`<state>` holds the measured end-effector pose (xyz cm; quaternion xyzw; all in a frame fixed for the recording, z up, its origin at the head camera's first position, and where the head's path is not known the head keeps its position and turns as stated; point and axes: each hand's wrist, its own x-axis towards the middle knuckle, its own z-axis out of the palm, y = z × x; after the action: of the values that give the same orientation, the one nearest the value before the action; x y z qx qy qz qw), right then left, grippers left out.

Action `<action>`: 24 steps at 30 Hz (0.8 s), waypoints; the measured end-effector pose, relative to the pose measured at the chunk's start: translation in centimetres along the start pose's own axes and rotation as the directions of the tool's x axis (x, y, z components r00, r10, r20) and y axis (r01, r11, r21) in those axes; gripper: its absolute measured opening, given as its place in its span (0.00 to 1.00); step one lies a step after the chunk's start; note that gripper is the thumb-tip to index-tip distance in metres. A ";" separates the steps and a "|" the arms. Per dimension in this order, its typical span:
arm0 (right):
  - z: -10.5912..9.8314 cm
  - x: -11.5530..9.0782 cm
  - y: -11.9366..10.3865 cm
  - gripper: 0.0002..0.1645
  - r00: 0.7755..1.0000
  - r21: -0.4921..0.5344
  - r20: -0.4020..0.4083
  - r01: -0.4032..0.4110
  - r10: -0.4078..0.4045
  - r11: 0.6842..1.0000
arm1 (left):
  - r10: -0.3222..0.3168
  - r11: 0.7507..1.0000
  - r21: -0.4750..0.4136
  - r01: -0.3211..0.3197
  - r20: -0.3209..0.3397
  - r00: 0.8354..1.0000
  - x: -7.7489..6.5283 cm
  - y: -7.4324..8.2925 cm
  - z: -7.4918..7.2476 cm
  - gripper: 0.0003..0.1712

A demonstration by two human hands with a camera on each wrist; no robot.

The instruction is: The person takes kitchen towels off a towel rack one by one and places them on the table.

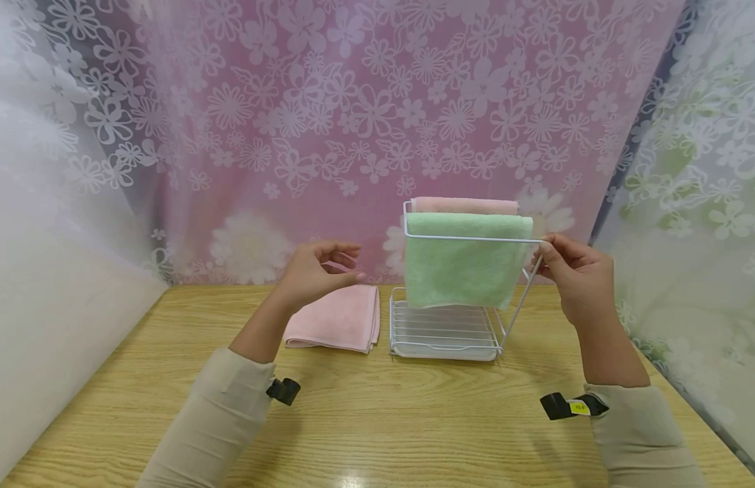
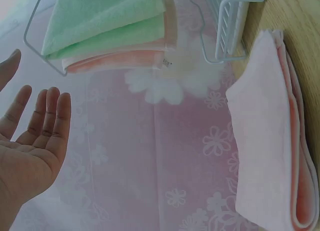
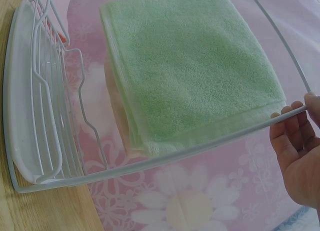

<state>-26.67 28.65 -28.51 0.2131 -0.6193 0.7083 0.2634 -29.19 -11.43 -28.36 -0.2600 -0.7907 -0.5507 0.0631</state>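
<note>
A white wire rack (image 1: 475,238) stands on the table, with a green towel (image 1: 463,264) draped over its upper part and a pink towel (image 1: 469,204) hanging behind that one. My right hand (image 1: 581,278) pinches the rack's upper right corner between thumb and fingers; the right wrist view shows the fingers (image 3: 295,133) at the bent wire. My left hand (image 1: 313,278) is raised left of the rack with nothing in it, thumb and fingers apart. Below it a folded pink towel (image 1: 337,322) lies on the table, partly hidden by the hand in the head view.
A shallow white tray (image 1: 444,352) sits under the wire shelf (image 1: 441,325) at the rack's base. The wooden table (image 1: 377,420) reaches back to a pink flowered curtain (image 1: 329,135). Pale side sheets (image 1: 54,271) stand at the left and right.
</note>
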 end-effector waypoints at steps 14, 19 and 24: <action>-0.4 0.1 0.2 0.11 1.000 -0.003 0.018 0.007 -0.007 1.000 | 0.104 0.994 0.011 -0.104 0.035 0.994 1.1 2.2 1.0 0.27; -0.3 0.1 0.1 0.11 1.000 -0.004 0.017 0.007 -0.007 1.000 | 0.113 0.994 -0.002 -0.113 0.040 0.993 1.6 3.1 1.4 0.27; -0.2 0.1 0.0 0.12 1.000 -0.004 0.021 0.001 -0.001 1.000 | 0.158 0.987 0.030 -0.159 0.041 0.987 2.1 3.8 1.7 0.26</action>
<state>-26.77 28.89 -28.51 0.2201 -0.6233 0.7048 0.2576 -28.85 -8.18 -25.00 -0.3316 -0.7776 -0.5256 0.0957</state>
